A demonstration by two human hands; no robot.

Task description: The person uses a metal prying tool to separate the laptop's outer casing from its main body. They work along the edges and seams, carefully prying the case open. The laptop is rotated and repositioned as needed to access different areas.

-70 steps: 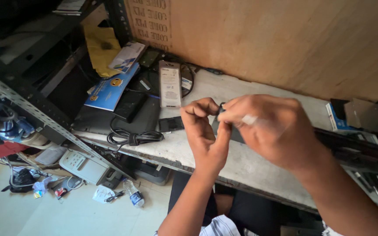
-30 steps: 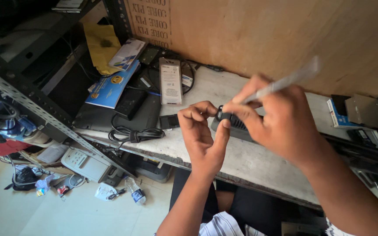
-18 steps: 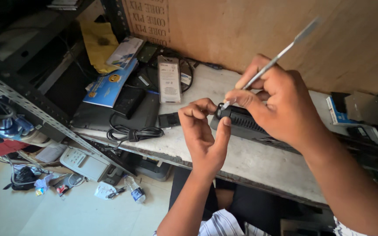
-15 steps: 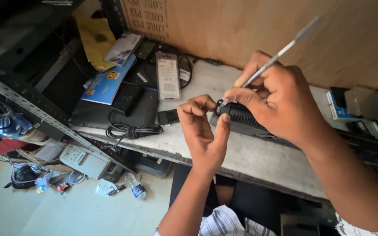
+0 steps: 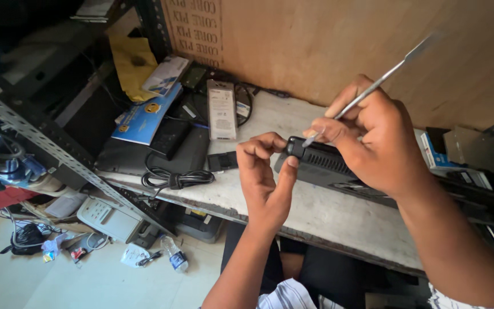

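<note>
At the near edge of the bench [image 5: 338,220], the left hand [image 5: 264,180] pinches the end of the black pack [image 5: 338,169] between thumb and fingers while the right hand [image 5: 373,143], fingers closed on the metal pry tool [image 5: 393,66], has swung its handle up from the earlier low tilt, tip now at the pack's corner seam.

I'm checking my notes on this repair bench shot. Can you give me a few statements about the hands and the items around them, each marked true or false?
1. The right hand holds a thin metal pry tool. True.
2. The left hand pinches the end of a long black device. True.
3. The coiled black cable lies on the floor. False: it lies on the workbench.
4. The tool's tip points away from the device. False: it meets the device's end.
5. A plastic bottle lies on the floor. True.
</note>
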